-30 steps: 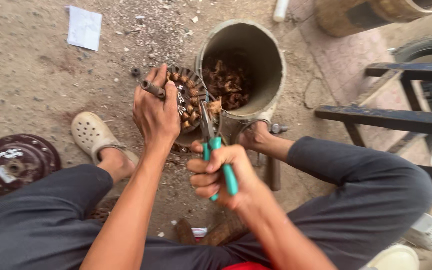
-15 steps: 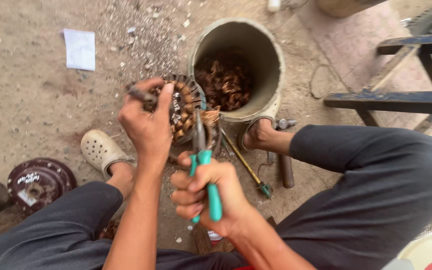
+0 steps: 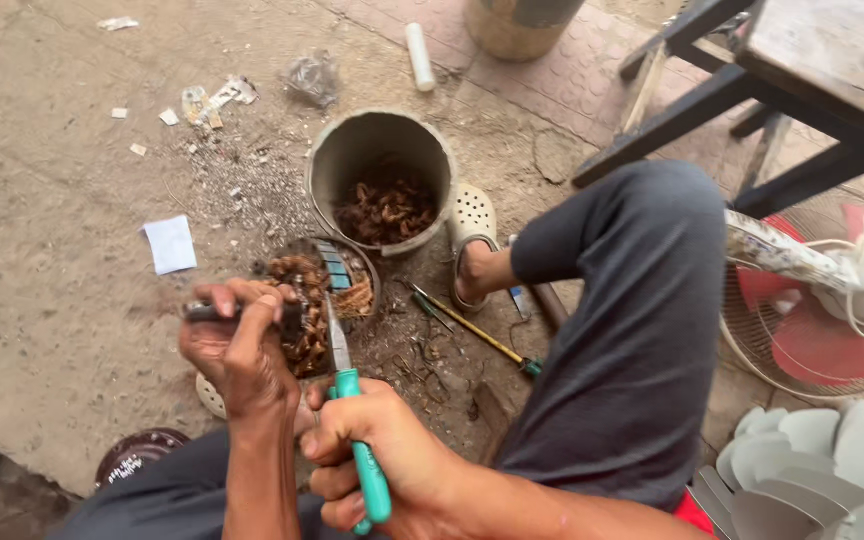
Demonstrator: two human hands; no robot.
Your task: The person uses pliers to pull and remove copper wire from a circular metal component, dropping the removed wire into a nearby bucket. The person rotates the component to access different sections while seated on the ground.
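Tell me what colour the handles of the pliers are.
Teal green handles on the pliers, gripped in the right hand; only the head view shows them.

Even, soft daylight, fairly bright. No hard shadows; only faint shade under legs and inside bucket [image 3: 382,165]. No glare. Mostly sharp, slight softness at frame corners. Wide-angle stretch toward edges, noticeable at fan [image 3: 812,330].

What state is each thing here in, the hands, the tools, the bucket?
Left hand: closed around the motor stator's rim.
Right hand: gripping green-handled pliers.
Pliers: tips reaching into the copper windings.
Motor stator: held tilted, windings partly torn loose.
Bucket: upright, open, holding copper scrap at the bottom.
Screwdriver: lying on the ground, untouched.
Fan: lying on the ground.
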